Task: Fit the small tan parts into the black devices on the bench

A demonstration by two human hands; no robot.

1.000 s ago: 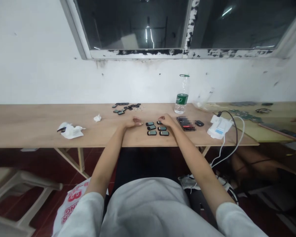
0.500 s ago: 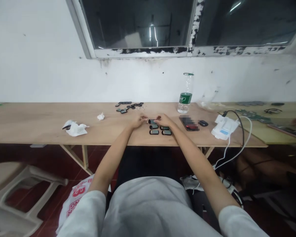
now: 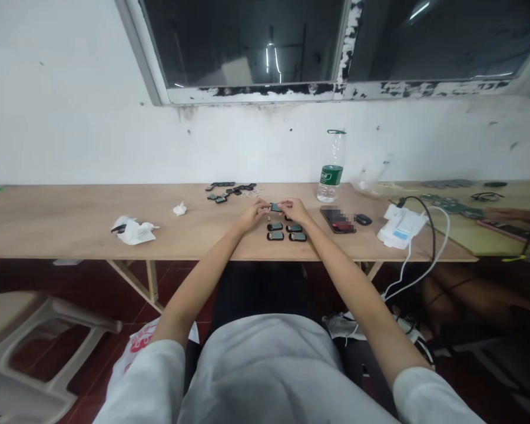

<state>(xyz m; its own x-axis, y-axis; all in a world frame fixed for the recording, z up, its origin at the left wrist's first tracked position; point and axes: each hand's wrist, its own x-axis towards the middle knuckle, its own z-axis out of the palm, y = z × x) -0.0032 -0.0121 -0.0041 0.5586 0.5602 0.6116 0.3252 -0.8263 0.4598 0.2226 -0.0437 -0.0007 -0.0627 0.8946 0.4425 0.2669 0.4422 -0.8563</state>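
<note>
small dark part (image 3: pixel 275 207) pinched between both hands (image 3: pixel 274 211).

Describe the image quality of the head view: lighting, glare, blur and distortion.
Head view: even indoor light, soft shadows; lamp reflections glare in the dark window pane; the flat black phone has a pixelated patch; wide-angle lens bends the long wooden table; the small dark module pinched between left hand and right hand is too small for detail.

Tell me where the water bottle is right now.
In the head view the water bottle stands upright at the back of the table by the wall, right of centre, just behind the phone and beyond the right hand.
</note>
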